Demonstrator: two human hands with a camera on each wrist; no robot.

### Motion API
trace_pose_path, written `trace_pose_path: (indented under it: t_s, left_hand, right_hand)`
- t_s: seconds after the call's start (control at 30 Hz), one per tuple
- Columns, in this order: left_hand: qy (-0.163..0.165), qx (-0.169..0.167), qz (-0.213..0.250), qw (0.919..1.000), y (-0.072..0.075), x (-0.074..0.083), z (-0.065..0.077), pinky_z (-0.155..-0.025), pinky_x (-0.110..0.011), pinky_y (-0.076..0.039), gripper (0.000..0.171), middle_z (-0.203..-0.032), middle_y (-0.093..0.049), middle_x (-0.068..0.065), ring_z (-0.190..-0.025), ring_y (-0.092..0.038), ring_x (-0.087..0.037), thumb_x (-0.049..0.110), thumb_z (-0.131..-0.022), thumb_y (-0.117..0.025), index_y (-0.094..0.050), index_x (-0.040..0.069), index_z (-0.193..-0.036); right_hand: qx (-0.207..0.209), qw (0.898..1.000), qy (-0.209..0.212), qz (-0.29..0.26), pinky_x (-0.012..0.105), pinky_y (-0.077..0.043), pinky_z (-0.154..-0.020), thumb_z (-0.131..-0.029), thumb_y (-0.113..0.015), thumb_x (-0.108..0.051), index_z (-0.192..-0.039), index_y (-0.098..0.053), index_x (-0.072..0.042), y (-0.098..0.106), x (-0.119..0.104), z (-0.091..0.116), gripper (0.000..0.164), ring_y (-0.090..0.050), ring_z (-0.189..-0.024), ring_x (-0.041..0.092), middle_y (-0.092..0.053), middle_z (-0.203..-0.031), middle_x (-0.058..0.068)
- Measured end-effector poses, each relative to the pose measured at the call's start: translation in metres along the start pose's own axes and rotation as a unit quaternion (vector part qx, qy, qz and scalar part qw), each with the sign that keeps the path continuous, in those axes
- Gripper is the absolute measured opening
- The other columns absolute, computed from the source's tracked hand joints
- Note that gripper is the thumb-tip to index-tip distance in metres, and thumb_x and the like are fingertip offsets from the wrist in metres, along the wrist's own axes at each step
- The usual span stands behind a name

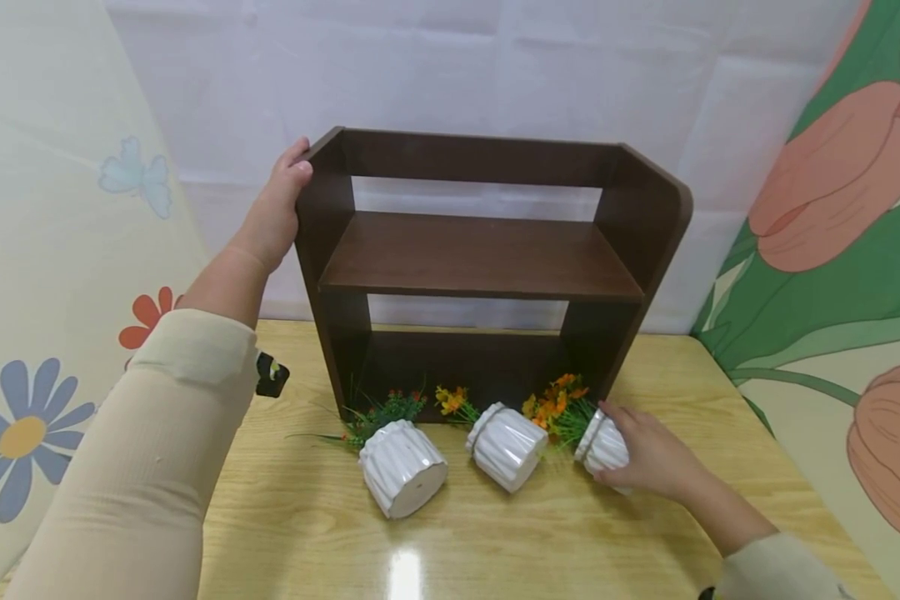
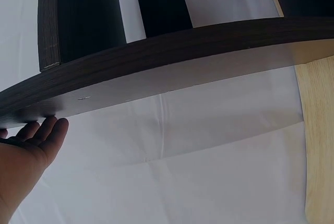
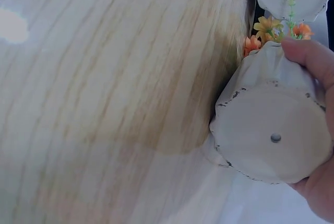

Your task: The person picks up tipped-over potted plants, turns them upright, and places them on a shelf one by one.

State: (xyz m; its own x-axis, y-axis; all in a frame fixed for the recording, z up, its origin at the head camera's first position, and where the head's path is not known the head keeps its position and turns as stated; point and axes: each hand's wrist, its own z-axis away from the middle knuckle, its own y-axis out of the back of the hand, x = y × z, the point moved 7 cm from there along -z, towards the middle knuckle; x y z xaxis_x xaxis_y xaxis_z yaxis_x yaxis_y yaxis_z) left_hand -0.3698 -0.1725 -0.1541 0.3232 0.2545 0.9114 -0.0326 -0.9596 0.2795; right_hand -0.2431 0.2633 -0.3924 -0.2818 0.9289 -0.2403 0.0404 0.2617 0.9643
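A dark brown two-tier shelf (image 1: 480, 254) stands on the table, in the middle of the head view. My left hand (image 1: 272, 212) is at its upper left side, with fingertips against the outer face of the side panel (image 2: 172, 80). With my right hand (image 1: 656, 454) I grip a white fluted flowerpot (image 1: 604, 446) lying on its side at the right. Orange flowers (image 1: 555, 408) and green stems stick out of it toward the shelf. The right wrist view shows the pot's round base (image 3: 271, 135) with a small hole, and the thumb along its side.
Two more white pots lie tipped in front of the shelf: a middle pot (image 1: 506, 446) with yellow-orange flowers and a left pot (image 1: 402, 468) with greenery and small red blooms. A white cloth (image 1: 450, 67) hangs behind; a floral backdrop (image 1: 855, 208) flanks the wooden table (image 1: 300, 500).
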Motion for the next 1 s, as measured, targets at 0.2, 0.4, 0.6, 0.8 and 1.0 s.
trace_pose_path:
  t_s: [0.2, 0.4, 0.6, 0.8, 1.0]
  left_hand:
    - [0.000, -0.001, 0.004, 1.0000, 0.0001, 0.0000, -0.0004, -0.118, -0.041, -0.009, 0.062, -0.165, -0.003, -0.002, -0.146, -0.010, -0.022, 0.043, -0.100, -0.019, -0.005, 0.029, -0.158]
    - [-0.005, -0.002, -0.002, 1.0000, 0.0002, 0.0006, -0.0011, -0.120, -0.046, -0.005, 0.062, -0.166, -0.001, -0.001, -0.149, -0.006, -0.022, 0.044, -0.100, -0.019, -0.004, 0.029, -0.158]
    - [-0.003, -0.003, -0.001, 1.0000, 0.0004, 0.0003, -0.0008, -0.121, -0.046, -0.005, 0.062, -0.166, 0.000, 0.000, -0.150, -0.004, -0.021, 0.044, -0.100, -0.019, -0.004, 0.029, -0.158]
    - [-0.001, 0.000, -0.003, 1.0000, 0.0015, 0.0001, 0.0003, -0.120, -0.044, -0.005, 0.062, -0.166, 0.000, 0.000, -0.149, -0.005, -0.021, 0.045, -0.100, -0.019, -0.004, 0.029, -0.158]
    - [-0.002, 0.001, -0.003, 1.0000, 0.0021, 0.0006, 0.0016, -0.120, -0.045, -0.005, 0.062, -0.166, -0.001, 0.000, -0.149, -0.005, -0.021, 0.045, -0.100, -0.019, -0.004, 0.030, -0.158]
  right_hand:
    - [0.011, 1.000, 0.000, -0.009, 0.061, -0.044, -0.095, -0.065, -0.084, -0.042, -0.143, -0.043, 0.000, 0.0009, 0.0000, 0.0011, 0.098, -0.053, -0.119, 0.050, -0.053, -0.136, 0.029]
    - [0.030, 0.999, -0.002, -0.015, 0.061, -0.044, -0.095, -0.066, -0.084, -0.041, -0.143, -0.043, 0.000, 0.0009, 0.0029, 0.0014, 0.097, -0.053, -0.119, 0.049, -0.054, -0.134, 0.029]
    - [0.039, 0.999, -0.006, -0.031, 0.062, -0.043, -0.095, -0.067, -0.084, -0.042, -0.143, -0.043, 0.002, -0.0006, 0.0046, 0.0032, 0.097, -0.051, -0.120, 0.050, -0.054, -0.135, 0.029]
    - [0.063, 0.997, -0.015, -0.047, 0.060, -0.046, -0.091, -0.066, -0.085, -0.042, -0.144, -0.043, 0.000, -0.0015, 0.0078, 0.0065, 0.098, -0.053, -0.117, 0.047, -0.055, -0.133, 0.029]
    - [0.081, 0.995, -0.017, -0.063, 0.057, -0.048, -0.086, -0.067, -0.085, -0.041, -0.143, -0.043, 0.000, 0.0002, 0.0060, 0.0092, 0.097, -0.055, -0.114, 0.044, -0.055, -0.132, 0.029]
